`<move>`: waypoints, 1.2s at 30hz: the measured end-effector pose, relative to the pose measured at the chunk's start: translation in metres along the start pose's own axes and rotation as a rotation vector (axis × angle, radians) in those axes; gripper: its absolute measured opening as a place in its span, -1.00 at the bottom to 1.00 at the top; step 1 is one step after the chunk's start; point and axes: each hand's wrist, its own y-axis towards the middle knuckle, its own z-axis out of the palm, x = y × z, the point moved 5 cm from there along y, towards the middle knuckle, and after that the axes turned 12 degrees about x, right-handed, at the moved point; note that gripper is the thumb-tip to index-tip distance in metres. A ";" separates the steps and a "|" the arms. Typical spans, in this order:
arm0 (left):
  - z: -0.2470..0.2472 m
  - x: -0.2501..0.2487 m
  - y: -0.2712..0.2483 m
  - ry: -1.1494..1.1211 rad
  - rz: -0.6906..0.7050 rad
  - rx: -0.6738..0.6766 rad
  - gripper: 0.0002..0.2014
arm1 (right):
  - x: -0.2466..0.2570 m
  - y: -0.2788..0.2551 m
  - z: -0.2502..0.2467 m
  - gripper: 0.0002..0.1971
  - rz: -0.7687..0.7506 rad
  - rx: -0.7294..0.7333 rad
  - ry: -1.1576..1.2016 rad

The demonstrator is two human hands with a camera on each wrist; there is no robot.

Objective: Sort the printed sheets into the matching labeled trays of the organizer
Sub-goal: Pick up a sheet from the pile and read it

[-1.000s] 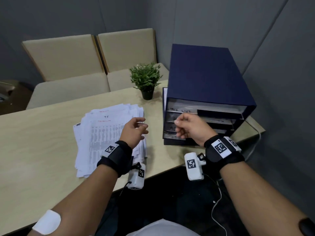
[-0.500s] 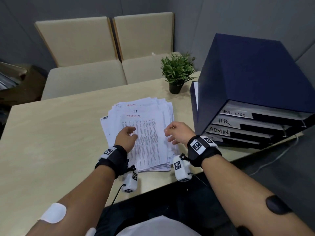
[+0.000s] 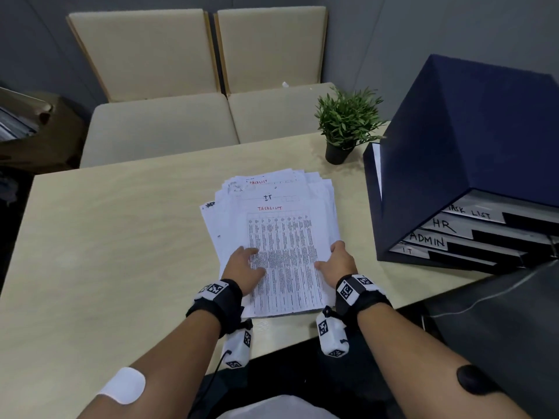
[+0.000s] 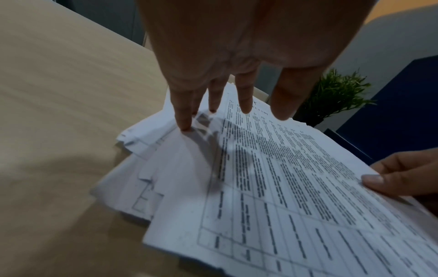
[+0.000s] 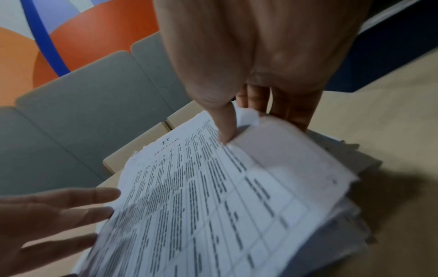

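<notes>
Both hands now on stack: right hand (image 3: 340, 261) pinching top sheet (image 3: 284, 255) edge, left hand (image 3: 243, 264) flat.

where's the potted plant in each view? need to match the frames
Head: potted plant upper right of centre, on the table left of the organizer.
Left wrist: right edge, beyond the fingertips.
Right wrist: not in view.
Shared landmark: top sheet.

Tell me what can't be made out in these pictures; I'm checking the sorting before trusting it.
- Tray contents: head view, the organizer shows only labeled fronts, and the right edge cuts them off.
- Table text on the top sheet: too small in the head view, blurred in both wrist views.
- Lower sheets' headings: covered by the pile.
- Fingers of the right hand: under the sheet's edge.
</notes>
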 end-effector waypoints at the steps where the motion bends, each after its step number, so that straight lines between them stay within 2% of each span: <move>1: -0.002 0.000 0.000 -0.011 0.007 -0.005 -0.44 | -0.001 0.000 -0.002 -0.76 -0.011 -0.022 0.016; 2: -0.003 0.000 -0.001 -0.014 0.011 -0.009 -0.44 | -0.005 0.001 -0.005 -0.79 -0.019 -0.035 0.030; 5: -0.005 0.001 0.001 -0.027 0.013 -0.010 -0.43 | -0.019 0.005 -0.014 -0.70 -0.036 -0.069 0.110; 7: -0.006 0.000 0.001 -0.031 0.020 -0.003 -0.41 | -0.031 0.003 -0.023 -0.78 -0.041 -0.092 0.199; 10: -0.010 -0.002 0.002 -0.049 0.027 -0.034 -0.38 | -0.045 -0.002 -0.030 -0.86 -0.101 -0.046 0.366; 13: -0.020 -0.007 0.003 -0.051 0.008 -0.149 -0.32 | -0.054 -0.006 -0.033 -0.85 -0.144 -0.001 0.498; 16: -0.024 -0.018 0.004 -0.190 0.053 -0.166 -0.29 | -0.047 -0.021 -0.039 -0.84 -0.191 0.031 0.586; 19: -0.025 -0.034 0.002 -0.422 0.139 -0.133 -0.34 | -0.040 -0.034 -0.044 -0.84 -0.246 0.087 0.686; 23: -0.025 -0.051 -0.002 -0.485 0.224 -0.140 -0.53 | -0.050 -0.047 -0.052 -0.83 -0.271 0.153 0.721; 27: -0.016 -0.084 -0.015 -0.489 0.373 -0.048 -0.74 | -0.062 -0.064 -0.074 -0.69 -0.293 0.177 0.788; 30: -0.003 -0.116 -0.028 -0.491 0.467 0.061 -0.78 | -0.066 -0.078 -0.097 -0.74 -0.370 0.150 0.845; 36: 0.045 -0.181 -0.045 -0.562 0.511 0.182 -0.80 | -0.102 -0.105 -0.160 -0.72 -0.420 -0.009 0.938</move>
